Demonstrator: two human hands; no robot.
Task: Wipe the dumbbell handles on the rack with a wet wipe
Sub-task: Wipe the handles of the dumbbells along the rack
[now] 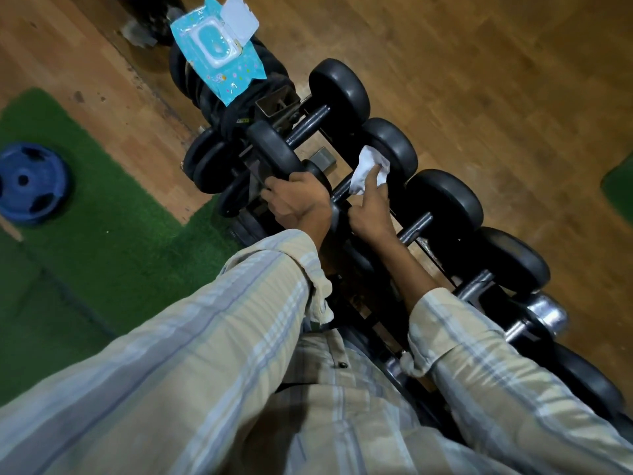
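Over the dark metal dumbbell rack [323,159], right hand [371,210] pinches a crumpled white wet wipe [368,169] against the metal handle [342,190] of a black rubber-headed dumbbell [392,147], second in the row. Left hand [296,200] curls round that dumbbell's near head. Turquoise wipes packet [219,53], white lid flipped up, sits on stacked black plates at the rack's far end. Blue weight plate [30,183] lies on green turf [113,214].

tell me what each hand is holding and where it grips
The right hand pinches the white wet wipe by its lower part, against a dumbbell handle. The left hand grips the near head of that dumbbell, fingers curled over its rim.
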